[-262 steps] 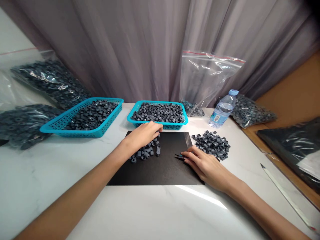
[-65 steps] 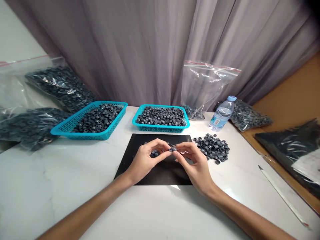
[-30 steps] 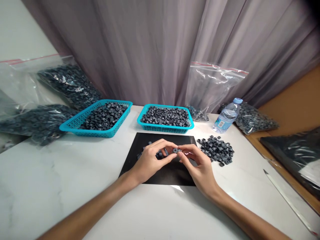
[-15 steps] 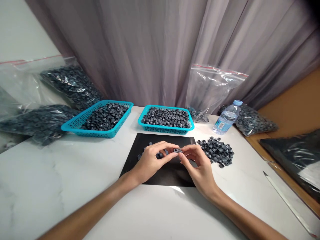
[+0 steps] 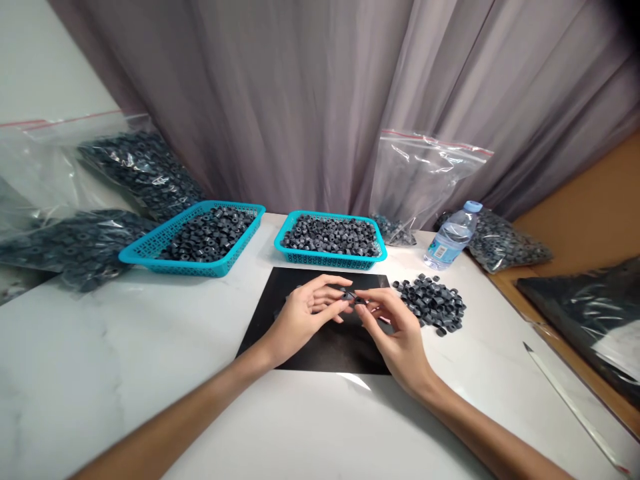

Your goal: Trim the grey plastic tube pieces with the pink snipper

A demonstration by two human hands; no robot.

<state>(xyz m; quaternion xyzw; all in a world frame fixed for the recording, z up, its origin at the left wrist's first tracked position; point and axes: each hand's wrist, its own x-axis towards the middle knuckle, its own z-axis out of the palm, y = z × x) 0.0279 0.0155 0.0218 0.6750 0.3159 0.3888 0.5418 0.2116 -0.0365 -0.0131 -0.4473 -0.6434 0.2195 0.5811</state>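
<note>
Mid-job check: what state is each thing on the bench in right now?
left hand: pinching grey ring
right hand: fingertips closed on the same ring
left basket: full of rings
middle basket: full of rings
water bottle: upright, capped
standing zip bag: nearly empty
loose pile: heaped beside black mat

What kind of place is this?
Likely a hand-sorting or assembly workstation: teal baskets and zip bags full of identical dark rings, a loose pile beside a black mat, left hand and right hand pinching one ring.
</note>
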